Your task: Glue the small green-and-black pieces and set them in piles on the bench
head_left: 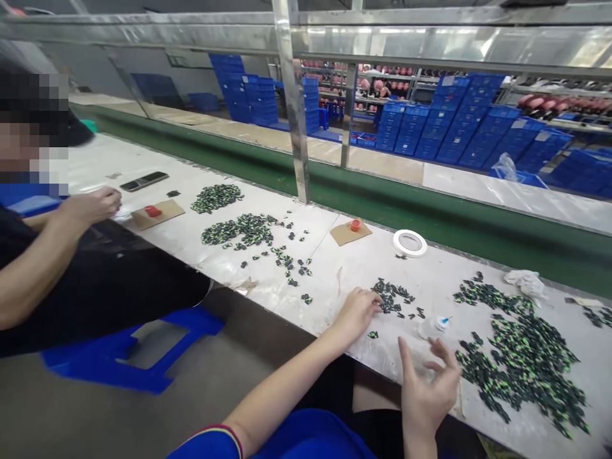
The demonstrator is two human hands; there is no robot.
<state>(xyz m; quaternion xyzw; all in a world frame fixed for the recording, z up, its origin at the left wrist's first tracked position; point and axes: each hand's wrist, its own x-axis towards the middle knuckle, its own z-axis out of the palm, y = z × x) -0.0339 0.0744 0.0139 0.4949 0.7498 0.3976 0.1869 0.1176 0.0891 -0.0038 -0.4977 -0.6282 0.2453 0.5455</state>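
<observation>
My left hand (356,313) rests on the white table (430,280), its fingers curled and pinching at a small heap of dark green-and-black pieces (394,298). My right hand (428,386) hovers at the table's near edge, palm up, fingers spread, with nothing in it. Just beyond it stands a small clear glue bottle with a blue tip (437,325). A large pile of the same green-black pieces (526,357) lies to the right. One single piece (373,334) sits near my left wrist.
A co-worker's hand (93,205) works at the left beside a phone (143,181), red caps on cardboard (153,212) (354,225) and more piles of pieces (239,231). A tape roll (410,243) and a crumpled cloth (526,282) lie farther back. A green conveyor (430,210) runs behind.
</observation>
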